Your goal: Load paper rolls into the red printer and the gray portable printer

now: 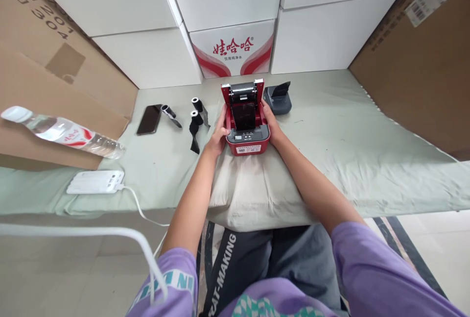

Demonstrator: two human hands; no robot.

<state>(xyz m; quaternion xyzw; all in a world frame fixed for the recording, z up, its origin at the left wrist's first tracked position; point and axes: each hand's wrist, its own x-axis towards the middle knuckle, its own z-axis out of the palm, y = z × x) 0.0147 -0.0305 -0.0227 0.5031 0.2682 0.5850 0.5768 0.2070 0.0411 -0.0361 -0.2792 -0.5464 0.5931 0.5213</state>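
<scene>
A red portable printer [248, 148], its lid raised, rests on the cloth in the middle. Black film or paper [244, 117] hangs from the lid area down into its bay. My left hand [219, 133] is closed round the printer's left side, thumb near the front corner. On the opposite side, my right hand [270, 120] grips the body, its fingers partly hidden. Just behind my right hand sits a smaller dark grey printer [279, 103] with a black strip sticking up. Several small rolls with black strips lie to the left, among them a black roll [196, 118].
A phone [149, 119] lies left of the rolls. Farther left are a white power bank [96, 182] with a cable and a water bottle [73, 133]. Cardboard boxes [422, 72] stand at both sides, white boxes [316, 37] behind. The cloth-covered surface [338, 126] ends before my knees.
</scene>
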